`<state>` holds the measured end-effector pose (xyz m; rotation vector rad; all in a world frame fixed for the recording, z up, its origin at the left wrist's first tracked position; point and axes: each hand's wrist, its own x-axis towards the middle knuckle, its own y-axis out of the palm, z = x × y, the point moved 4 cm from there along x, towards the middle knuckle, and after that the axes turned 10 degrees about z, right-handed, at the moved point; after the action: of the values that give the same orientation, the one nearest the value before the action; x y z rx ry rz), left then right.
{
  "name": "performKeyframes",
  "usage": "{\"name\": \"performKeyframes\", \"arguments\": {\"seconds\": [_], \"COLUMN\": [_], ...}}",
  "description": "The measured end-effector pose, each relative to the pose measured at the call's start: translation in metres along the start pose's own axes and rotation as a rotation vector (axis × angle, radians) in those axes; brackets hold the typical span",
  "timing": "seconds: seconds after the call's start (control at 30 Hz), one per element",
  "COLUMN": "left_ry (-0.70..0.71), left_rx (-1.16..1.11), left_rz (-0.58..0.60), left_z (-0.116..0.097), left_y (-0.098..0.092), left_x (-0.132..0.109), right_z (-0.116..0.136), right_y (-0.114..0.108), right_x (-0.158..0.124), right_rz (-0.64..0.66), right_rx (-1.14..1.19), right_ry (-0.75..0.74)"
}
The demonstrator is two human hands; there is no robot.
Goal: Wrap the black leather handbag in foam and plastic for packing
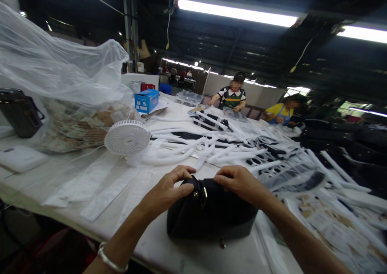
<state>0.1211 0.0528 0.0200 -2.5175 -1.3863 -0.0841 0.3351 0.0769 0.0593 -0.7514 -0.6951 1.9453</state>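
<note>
A black handbag (211, 217) stands on the white table in front of me, with small gold-coloured metal fittings on its top and lower front. My left hand (173, 187) pinches the bag's top left end between thumb and fingers, beside a gold buckle (204, 195). On the top right edge, my right hand (237, 181) grips the bag with the thumb on the near side; its other fingertips are partly hidden behind the bag. A silver bracelet (110, 260) circles my left wrist.
White wrapped strips (181, 149) are heaped beyond the bag and to the right. A small white fan (128, 137), a clear plastic sack (81, 120) of packets, a blue box (147, 100) and a dark flask (21, 112) stand left. Two people (232, 98) work across the table.
</note>
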Motion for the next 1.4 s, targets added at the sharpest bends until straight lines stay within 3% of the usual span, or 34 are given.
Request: {"name": "performKeyframes", "arguments": {"seconds": [0.13,0.33,0.47,0.67,0.83,1.03,1.3,1.4], "left_ry": [0.042,0.045,0.122,0.131,0.169,0.209,0.285,0.299], "left_rx": [-0.325,-0.415,-0.324,-0.067,-0.068,-0.178,-0.134,-0.195], "left_rz": [-0.045,-0.054,-0.079,-0.152,-0.202,-0.164,-0.228,-0.241], "left_z": [0.007,-0.01,-0.028,-0.044,-0.038,-0.028,-0.029,-0.031], "left_y": [0.001,0.007,0.01,0.018,0.025,0.036,0.034,0.036], "left_x": [-0.008,-0.005,-0.005,-0.008,-0.004,0.0,-0.009,-0.006], "right_z": [0.003,0.005,0.008,0.032,0.043,0.05,0.061,0.066], "right_y": [-0.011,-0.022,-0.021,-0.014,-0.001,0.023,0.033,0.034], "right_x": [-0.004,-0.006,-0.008,-0.017,-0.019,-0.012,-0.01,-0.012], "right_rz": [-0.074,-0.151,-0.13,-0.078,-0.042,-0.003,0.035,-0.017], "right_rx": [0.062,0.147,0.234,0.347,0.46,0.774,0.812,0.851], "right_ry": [-0.001,-0.046,-0.081,-0.144,-0.221,-0.317,-0.377,-0.392]}}
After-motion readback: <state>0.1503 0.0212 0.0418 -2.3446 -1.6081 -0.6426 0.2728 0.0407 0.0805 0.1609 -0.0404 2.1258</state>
